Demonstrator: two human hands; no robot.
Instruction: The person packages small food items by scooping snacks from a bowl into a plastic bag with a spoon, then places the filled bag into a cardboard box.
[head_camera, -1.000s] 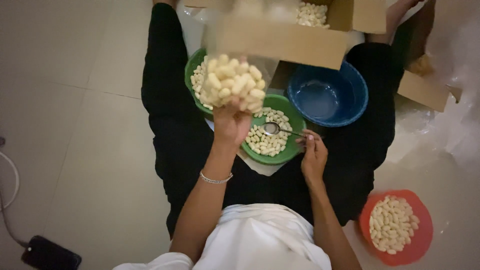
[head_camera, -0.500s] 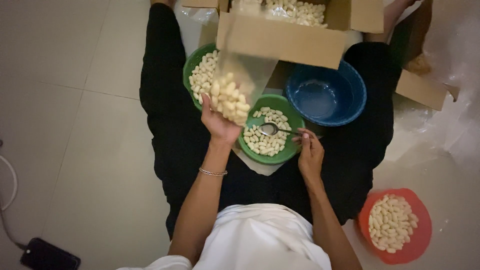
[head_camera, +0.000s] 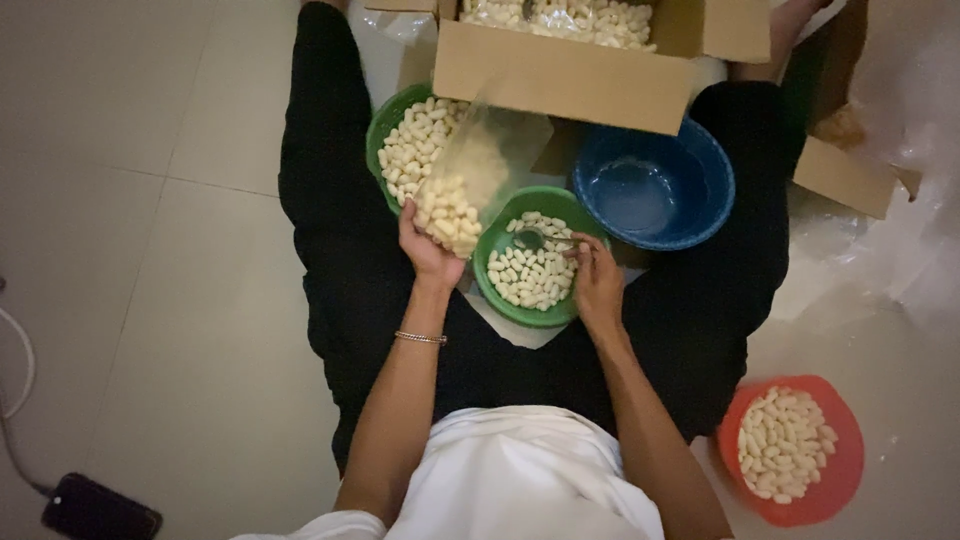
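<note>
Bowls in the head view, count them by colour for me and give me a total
Green plastic bowls: 2, one heaped with pale oval pieces beside the clear plastic bag in the left hand, one under the metal spoon in the right hand
Blue plastic bowl: 1, no pieces in it
Orange plastic bowl: 1, with pale pieces
Total: 4 bowls

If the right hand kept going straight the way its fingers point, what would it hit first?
Probably the spoon it already touches, lying in the near green bowl of white pieces; beyond that, the bowl's far rim. Depth is unclear.
</note>
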